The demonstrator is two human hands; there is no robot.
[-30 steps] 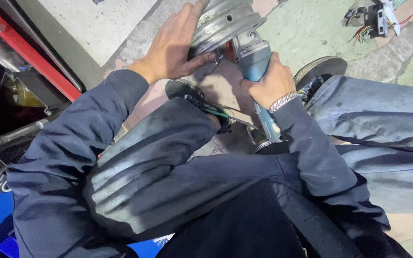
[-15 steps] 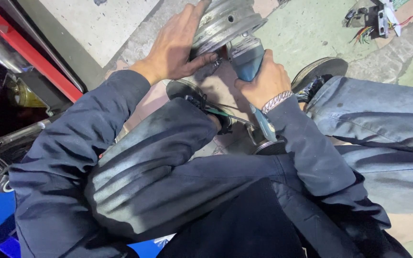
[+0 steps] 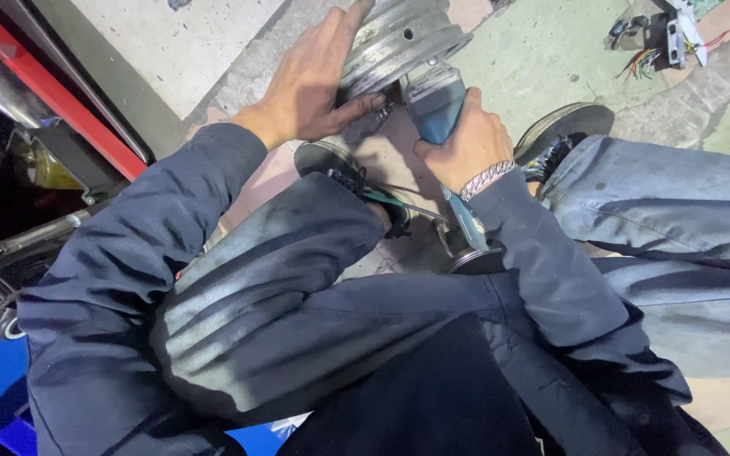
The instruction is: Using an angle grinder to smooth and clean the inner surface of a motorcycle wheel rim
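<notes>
- Right now, left hand (image 3: 310, 89) lies flat w/ fingers spread on side of grey metal wheel hub (image 3: 394, 38), thumb tucked under its rim; pressing, not gripping round it.
- Right hand (image 3: 458, 143) clenched round blue power tool (image 3: 434, 101), tool nose touching hub's lower edge, just beside left thumb.
- Silver bracelet (image 3: 487, 177) on right wrist.
- Hub sits on concrete floor (image 3: 542, 59), betw. both hands, above knees.
- Black shoe (image 3: 563, 135) just right of right hand; other shoe (image 3: 340, 165) below left hand.
- Loose coloured wires (image 3: 656, 46) well apart, far right of hands.

Likely a repair workshop: stained concrete floor (image 3: 542, 59), loose wiring (image 3: 648, 55)
</notes>
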